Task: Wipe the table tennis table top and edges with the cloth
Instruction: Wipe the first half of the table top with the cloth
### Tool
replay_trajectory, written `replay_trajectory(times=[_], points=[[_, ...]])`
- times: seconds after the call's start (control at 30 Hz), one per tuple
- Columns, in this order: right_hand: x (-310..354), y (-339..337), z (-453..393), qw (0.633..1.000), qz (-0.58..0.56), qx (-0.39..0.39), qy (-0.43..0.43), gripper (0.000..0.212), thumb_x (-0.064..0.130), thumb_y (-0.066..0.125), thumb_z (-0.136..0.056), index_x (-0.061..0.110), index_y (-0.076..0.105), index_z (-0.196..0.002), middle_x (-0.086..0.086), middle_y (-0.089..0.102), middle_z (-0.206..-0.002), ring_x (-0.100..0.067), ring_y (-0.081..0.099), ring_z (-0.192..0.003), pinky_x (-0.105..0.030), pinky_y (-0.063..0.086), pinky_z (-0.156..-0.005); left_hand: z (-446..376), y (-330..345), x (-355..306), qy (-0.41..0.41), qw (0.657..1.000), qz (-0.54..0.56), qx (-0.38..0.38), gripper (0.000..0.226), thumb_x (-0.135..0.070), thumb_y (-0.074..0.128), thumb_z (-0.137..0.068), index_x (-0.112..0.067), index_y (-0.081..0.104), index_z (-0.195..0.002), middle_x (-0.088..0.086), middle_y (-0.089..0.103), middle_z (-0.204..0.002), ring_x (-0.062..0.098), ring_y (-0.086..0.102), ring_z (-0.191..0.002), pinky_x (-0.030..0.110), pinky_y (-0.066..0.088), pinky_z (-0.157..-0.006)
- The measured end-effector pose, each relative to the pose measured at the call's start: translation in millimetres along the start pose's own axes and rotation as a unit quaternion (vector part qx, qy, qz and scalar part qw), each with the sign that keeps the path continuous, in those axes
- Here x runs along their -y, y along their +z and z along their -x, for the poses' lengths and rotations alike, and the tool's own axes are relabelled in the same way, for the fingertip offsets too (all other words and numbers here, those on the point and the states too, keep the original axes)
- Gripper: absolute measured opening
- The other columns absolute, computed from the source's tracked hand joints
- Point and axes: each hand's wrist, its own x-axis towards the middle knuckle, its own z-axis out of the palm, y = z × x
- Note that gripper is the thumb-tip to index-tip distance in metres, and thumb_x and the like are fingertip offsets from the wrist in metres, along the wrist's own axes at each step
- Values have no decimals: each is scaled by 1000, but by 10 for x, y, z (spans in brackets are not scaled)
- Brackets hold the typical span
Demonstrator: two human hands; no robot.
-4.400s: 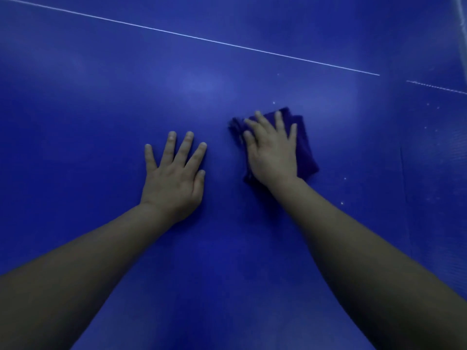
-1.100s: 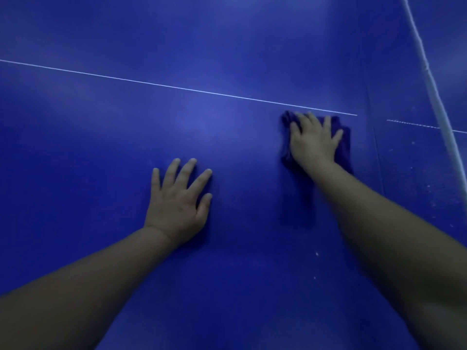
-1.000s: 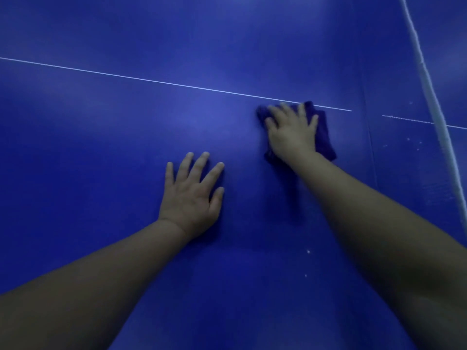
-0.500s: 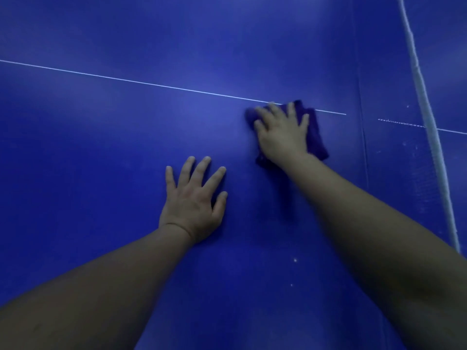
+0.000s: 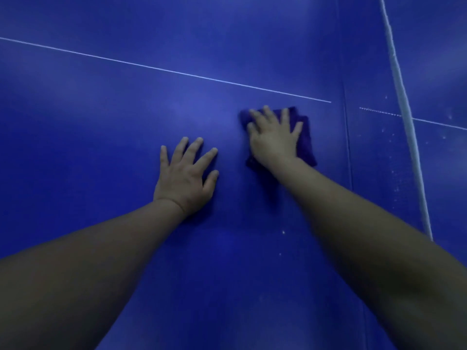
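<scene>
Your right hand (image 5: pixel 274 142) presses the cloth (image 5: pixel 304 140) flat, seemingly folded; your left hand (image 5: pixel 185 178) rests spread on the table top (image 5: pixel 101 147) beside it.

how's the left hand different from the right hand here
The left hand rests straight on the bare table top; the right hand presses on the folded dark cloth. The left hand's fingers are spread wide, the right hand's closer together. The right hand reaches farther, nearer the thin white line. Both lie flat, palms down.
</scene>
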Motion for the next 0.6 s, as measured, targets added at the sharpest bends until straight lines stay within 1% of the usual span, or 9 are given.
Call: replay_trajectory(times=[0.07, 0.13, 0.23, 0.27, 0.33, 0.4, 0.47, 0.5, 0.6], points=[[148, 128, 537, 995, 24, -7, -95, 49, 50, 35, -101, 42, 38, -149, 11, 27, -162, -31, 12, -152, -67, 4, -117, 77, -20, -2, 0, 1000, 13, 0, 54, -44, 50, -97, -30, 42, -149, 5, 27, -162, 28, 14, -151, 58, 3, -120], [55, 162, 1237, 986, 31, -1, -161, 48, 51, 35, -99, 41, 45, -145, 11, 36, -158, -32, 20, -150, -66, 11, -117, 273, -53, 3, -9, 1000, 20, 4, 54, -42, 51, -97, -28, 43, -149, 7, 27, -162, 29, 15, -151, 57, 6, -120], [-359, 72, 1758, 980, 36, 47, -187, 50, 54, 33, -97, 41, 49, -143, 12, 38, -157, -31, 25, -150, -65, 16, -116, 729, -82, 68, -10, 1000, 6, 26, 56, -47, 37, -97, -29, 41, -150, 6, 27, -162, 28, 14, -151, 57, 8, -120], [-482, 32, 1736, 982, 41, 51, -176, 51, 54, 33, -97, 41, 49, -143, 12, 37, -157, -30, 24, -150, -65, 15, -116, 897, -98, 107, -8, 999, 1, 34, 58, -48, 32, -96, -28, 42, -150, 6, 29, -161, 28, 16, -151, 58, 11, -120], [-522, -22, 1496, 992, 38, 48, -109, 49, 54, 34, -99, 42, 44, -146, 14, 31, -160, -28, 15, -152, -64, 7, -118, 1189, -108, 194, -2, 999, -5, 41, 61, -49, 29, -95, -26, 44, -149, 6, 33, -159, 29, 19, -150, 60, 15, -119], [-335, 18, 1200, 999, 24, 29, -16, 48, 52, 33, -102, 45, 34, -150, 16, 21, -163, -26, 3, -153, -64, -2, -118, 1351, -82, 252, 6, 999, -9, 39, 60, -48, 30, -95, -25, 45, -148, 7, 35, -158, 30, 21, -150, 60, 16, -118], [17, 122, 1019, 1000, 15, 7, 20, 49, 51, 32, -102, 47, 30, -151, 17, 18, -164, -28, 1, -153, -65, -4, -117, 1373, -66, 259, 2, 1000, -4, 23, 59, -46, 32, -94, -23, 47, -147, 8, 38, -156, 31, 24, -148, 60, 16, -118], [210, 183, 1024, 1000, 19, 5, -4, 49, 51, 32, -102, 47, 30, -150, 16, 19, -164, -29, 3, -153, -66, -3, -117, 1362, -61, 250, 2, 1000, -3, 15, 58, -45, 33, -94, -22, 49, -146, 9, 39, -155, 32, 26, -148, 60, 17, -118], [620, 376, 1538, 987, 30, 5, -160, 48, 50, 35, -100, 42, 41, -147, 11, 30, -161, -33, 14, -151, -67, 2, -116, 1362, -55, 245, 2, 1000, 3, -6, 58, -41, 34, -92, -14, 55, -140, 12, 43, -152, 34, 32, -145, 60, 19, -117]])
